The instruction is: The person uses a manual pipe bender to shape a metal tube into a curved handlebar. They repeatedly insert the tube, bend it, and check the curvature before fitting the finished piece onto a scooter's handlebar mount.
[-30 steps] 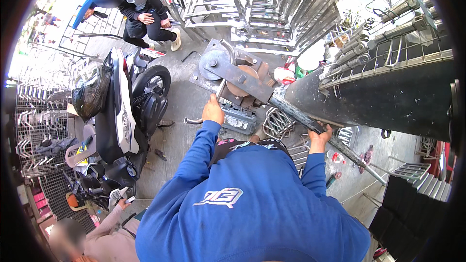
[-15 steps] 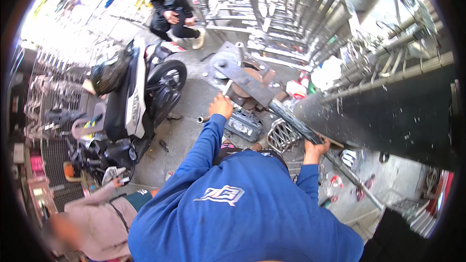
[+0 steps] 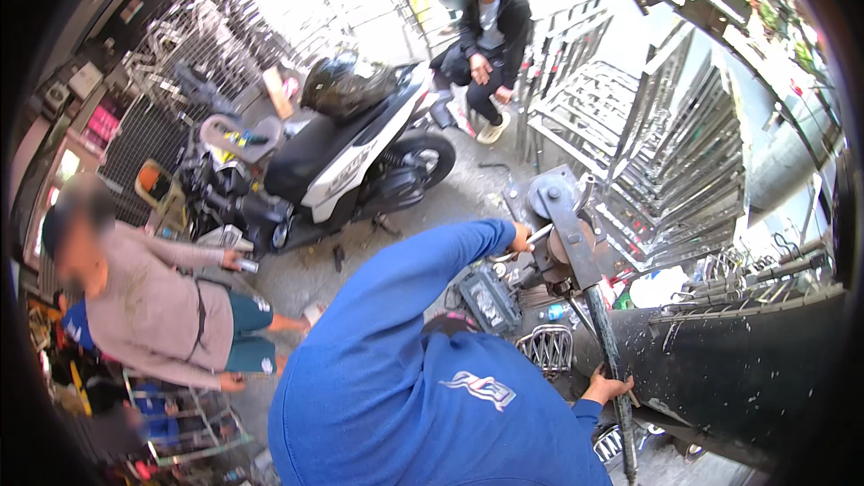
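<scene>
My left hand [image 3: 520, 237] is closed round a short silvery metal tube [image 3: 540, 233] beside a steel bending tool [image 3: 565, 216]. This tool has round dies and a flat bar across its top, and the dies are partly hidden under that bar. A long, dark, worn lever bar [image 3: 601, 324] runs from it toward my right side. Far down the lever, my right hand [image 3: 612, 385] wraps round it. Below the left hand, near my feet, lies a grey case-like block [image 3: 489, 297]. A bundle of bent metal rods [image 3: 545, 348] sits between the block and the lever.
A black and white scooter [image 3: 351, 157] stands at the left. Beside it is a standing person [image 3: 171, 306] in a pinkish top; another person [image 3: 490, 40] sits at the back. Metal frames [image 3: 666, 153] lean at the back right. A large black cylinder [image 3: 720, 369] lies close on the right.
My view has turned left, so the scooter and bending tool appear further right and rotated. The person at the left shows more fully. Both hands keep their holds.
</scene>
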